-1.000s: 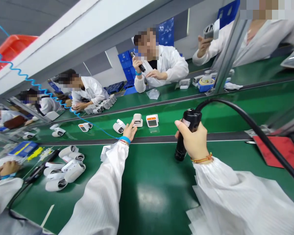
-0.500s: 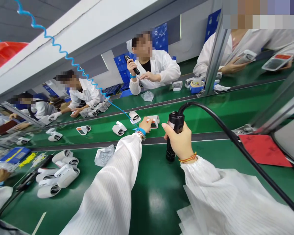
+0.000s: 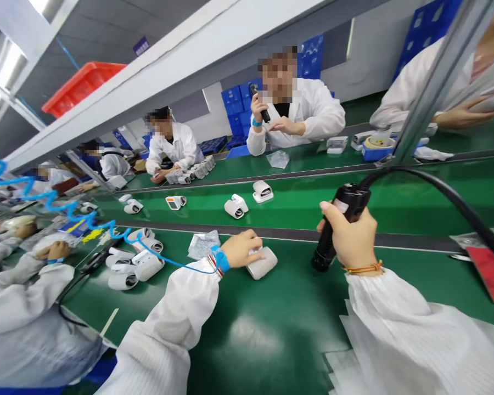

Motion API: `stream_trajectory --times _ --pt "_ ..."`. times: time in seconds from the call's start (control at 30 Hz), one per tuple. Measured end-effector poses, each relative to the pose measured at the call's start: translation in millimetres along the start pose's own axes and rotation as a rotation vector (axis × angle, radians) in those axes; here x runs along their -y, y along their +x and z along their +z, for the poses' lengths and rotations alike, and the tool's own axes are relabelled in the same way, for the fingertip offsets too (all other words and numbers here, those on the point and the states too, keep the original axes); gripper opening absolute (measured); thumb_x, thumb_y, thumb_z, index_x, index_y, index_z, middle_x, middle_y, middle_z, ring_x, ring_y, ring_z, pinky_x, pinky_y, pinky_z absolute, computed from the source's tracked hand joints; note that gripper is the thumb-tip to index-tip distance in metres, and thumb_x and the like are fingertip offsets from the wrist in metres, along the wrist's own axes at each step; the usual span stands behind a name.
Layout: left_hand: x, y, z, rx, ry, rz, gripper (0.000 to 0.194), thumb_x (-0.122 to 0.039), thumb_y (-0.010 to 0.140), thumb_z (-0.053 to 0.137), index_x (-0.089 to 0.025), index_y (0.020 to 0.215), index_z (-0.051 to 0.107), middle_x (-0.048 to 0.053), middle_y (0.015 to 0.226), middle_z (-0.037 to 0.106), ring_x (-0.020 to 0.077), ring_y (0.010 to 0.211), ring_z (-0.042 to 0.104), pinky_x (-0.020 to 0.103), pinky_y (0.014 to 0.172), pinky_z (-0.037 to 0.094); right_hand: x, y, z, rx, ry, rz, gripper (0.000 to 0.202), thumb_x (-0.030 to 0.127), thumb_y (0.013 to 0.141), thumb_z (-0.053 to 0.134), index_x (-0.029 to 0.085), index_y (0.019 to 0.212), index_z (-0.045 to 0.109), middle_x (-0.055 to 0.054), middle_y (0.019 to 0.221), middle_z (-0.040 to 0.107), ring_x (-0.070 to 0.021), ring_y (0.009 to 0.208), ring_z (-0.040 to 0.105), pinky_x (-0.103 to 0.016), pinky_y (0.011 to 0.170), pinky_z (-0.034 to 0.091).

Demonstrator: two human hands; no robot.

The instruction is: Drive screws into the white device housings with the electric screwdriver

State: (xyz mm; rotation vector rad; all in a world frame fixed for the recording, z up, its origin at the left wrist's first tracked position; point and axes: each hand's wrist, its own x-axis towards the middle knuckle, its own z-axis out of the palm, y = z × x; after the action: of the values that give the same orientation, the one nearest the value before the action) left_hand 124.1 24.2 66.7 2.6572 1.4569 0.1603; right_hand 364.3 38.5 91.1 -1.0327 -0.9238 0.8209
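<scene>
Noting, just beyond the left wrist, a clear bag [image 3: 205, 244] full of tiny greyish pieces. Seeing a red bin [image 3: 84, 88] high at left (contents staying hidden from below). Finding a clear jar [image 3: 382, 136] on a blue holder [image 3: 369, 154] across the belt; failing to read the jar's contents.

Locating the cuff unit [image 3: 264, 264], a pale rolled piece, at the fingertips of the left hand [image 3: 242, 249], between both hands and nearer the left. Observing left fingers and thumb clamping on its near-left end; not telling whether resting on the table [image 3: 288, 312] or hanging just above it. Recording the right hand [image 3: 354, 236] as wrapping tightly around a black corded tool [image 3: 325, 247], tilting, tip downward.

Viewing a glossy green table, then a brighter green belt [image 3: 304, 198] carrying several spaced white units [image 3: 236, 206]. Counting a cluster of similar rolled units [image 3: 149, 267] at left. Seeing, opposite, a person [image 3: 315, 107] in white, with blue crates [image 3: 233, 104] standing behind.
</scene>
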Motion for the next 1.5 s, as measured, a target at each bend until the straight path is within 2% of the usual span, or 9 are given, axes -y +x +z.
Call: stream_trajectory --times 0.07,0.17,0.3,0.4,0.57,1.03,1.27,1.37,1.5 --pt "-1.1 -14.9 5.6 -0.03 -0.109 0.076 0.022 -0.038 0.084 0.054 -0.022 0.096 0.062 0.007 0.111 0.057 0.0182 0.1 0.056 0.03 0.087 0.045 -2.1 -0.1 0.0 -0.008 0.006 -0.008 0.037 0.044 0.062 0.073 0.017 0.08 0.054 0.004 0.054 0.053 -0.0123 0.042 0.053 -0.023 0.039 0.043" --pt "3.5 -37.4 14.5 -0.231 -0.258 0.047 0.024 -0.034 0.085 0.053 -0.022 0.104 0.061 0.008 0.124 0.054 0.0185 0.115 0.051 0.031 0.098 0.04 -1.9 -1.9 0.3 -0.009 -0.006 -0.026 0.035 0.044 0.063 0.073 0.018 0.077 0.054 0.004 0.056 0.053 -0.0122 0.043 0.053 -0.024 0.039 0.043" --pt "30.4 -70.2 24.0 -0.455 -0.065 -0.453 0.023 -0.032 0.088 0.047 -0.021 0.101 0.063 0.007 0.111 0.063 0.0189 0.105 0.055 0.035 0.093 0.041 2.6 -5.9 1.7 0.0 -0.012 -0.028 0.032 0.04 0.063 0.074 0.018 0.075 0.055 0.002 0.057 0.054 -0.0135 0.043 0.054 -0.026 0.041 0.044" --pt "56.7 -87.6 30.4 -0.448 0.09 -0.734 0.022 -0.03 0.086 0.049 -0.02 0.099 0.064 0.01 0.102 0.066 0.0261 0.102 0.053 0.043 0.089 0.037 5.6 -7.4 2.7 -0.006 -0.002 -0.019 0.03 0.035 0.06 0.075 0.017 0.074 0.055 0.0 0.058 0.055 -0.0153 0.042 0.054 -0.028 0.039 0.043" --pt "78.9 -89.3 42.4 -0.357 0.18 -0.875 0.019 -0.031 0.081 0.055 -0.02 0.088 0.068 0.013 0.095 0.067 0.0317 0.103 0.049 0.046 0.084 0.029 5.8 -7.1 3.4 -0.031 0.001 -0.038 0.028 0.032 0.059 0.075 0.017 0.072 0.056 -0.001 0.059 0.054 -0.0159 0.041 0.053 -0.029 0.038 0.042" --pt "83.4 -90.1 53.5 -0.412 0.248 -0.874 0.029 -0.04 0.086 0.049 -0.019 0.08 0.068 0.011 0.093 0.067 0.0279 0.097 0.052 0.043 0.085 0.023 7.3 -12.1 2.9 0.057 -0.044 -0.079 0.027 0.035 0.064 0.073 0.016 0.072 0.056 -0.001 0.054 0.053 -0.0153 0.044 0.054 -0.029 0.044 0.043" --pt "85.1 -91.0 49.5 -0.556 0.186 -0.828 0.028 -0.037 0.084 0.055 -0.014 0.07 0.063 0.011 0.075 0.066 0.0258 0.084 0.057 0.044 0.084 0.029 4.2 -10.9 1.3 0.065 -0.049 -0.083 0.031 0.04 0.063 0.074 0.016 0.073 0.056 0.001 0.054 0.053 -0.0149 0.044 0.054 -0.029 0.045 0.045" --pt "67.8 -88.4 46.4 -0.638 0.106 -0.733 0.023 -0.033 0.085 0.054 -0.016 0.073 0.063 0.006 0.073 0.066 0.0206 0.079 0.059 0.039 0.082 0.035 7.8 -12.7 2.4 0.061 -0.012 -0.078 0.033 0.04 0.062 0.074 0.015 0.072 0.056 0.002 0.055 0.053 -0.0153 0.043 0.054 -0.028 0.042 0.044" --pt "12.5 -80.6 50.5 -0.697 -0.058 -0.472 0.019 -0.033 0.084 0.057 -0.019 0.074 0.063 0.0 0.074 0.066 0.0135 0.076 0.059 0.027 0.074 0.043 24.3 -22.0 6.3 0.043 0.144 -0.055 0.03 0.037 0.059 0.075 0.016 0.069 0.056 0.001 0.06 0.054 -0.0153 0.042 0.054 -0.028 0.038 0.044"
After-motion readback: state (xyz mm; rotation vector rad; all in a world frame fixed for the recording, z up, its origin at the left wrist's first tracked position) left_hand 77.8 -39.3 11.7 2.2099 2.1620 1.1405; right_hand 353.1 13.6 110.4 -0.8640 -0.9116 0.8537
